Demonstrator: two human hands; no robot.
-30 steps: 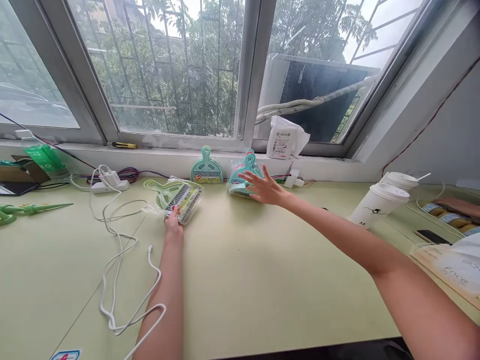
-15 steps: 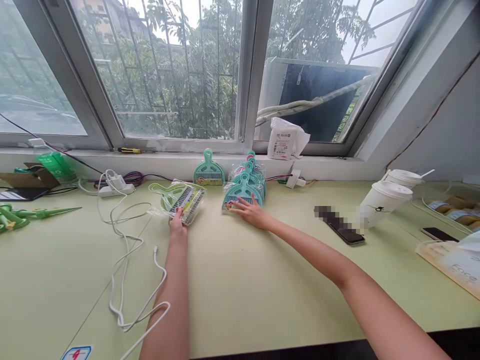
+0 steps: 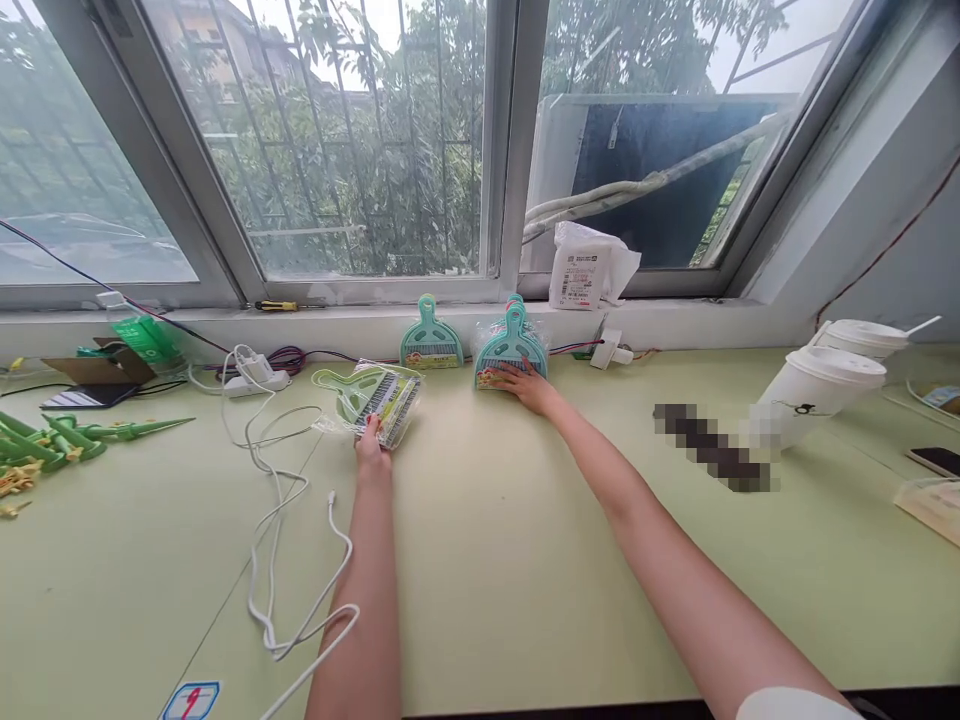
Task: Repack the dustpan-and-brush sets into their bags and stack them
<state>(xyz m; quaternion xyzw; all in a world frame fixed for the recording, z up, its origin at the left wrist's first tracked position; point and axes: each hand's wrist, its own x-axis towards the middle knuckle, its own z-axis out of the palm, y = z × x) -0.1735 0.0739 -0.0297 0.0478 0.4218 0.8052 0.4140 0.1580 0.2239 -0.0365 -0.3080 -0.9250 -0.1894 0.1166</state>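
Note:
A green dustpan-and-brush set (image 3: pixel 397 400) in clear wrap is gripped by my left hand (image 3: pixel 373 448) at its brush end, its handle pointing left. My right hand (image 3: pixel 527 385) lies with spread fingers against the front of a stack of teal dustpan sets (image 3: pixel 512 345), which stands upright by the window ledge. Another teal dustpan set (image 3: pixel 431 338) leans upright against the ledge, just left of the stack.
White cables (image 3: pixel 274 520) run over the table left of my left forearm. White cups (image 3: pixel 829 390) and a blurred dark phone (image 3: pixel 716 447) are at the right. Green pieces (image 3: pixel 67 440) lie far left; a wrapped white pack (image 3: pixel 589 268) sits on the ledge.
My right hand has pushed the teal stack back toward the ledge, and its sets now stand closer together. My left hand still holds the green set. The view has shifted slightly.

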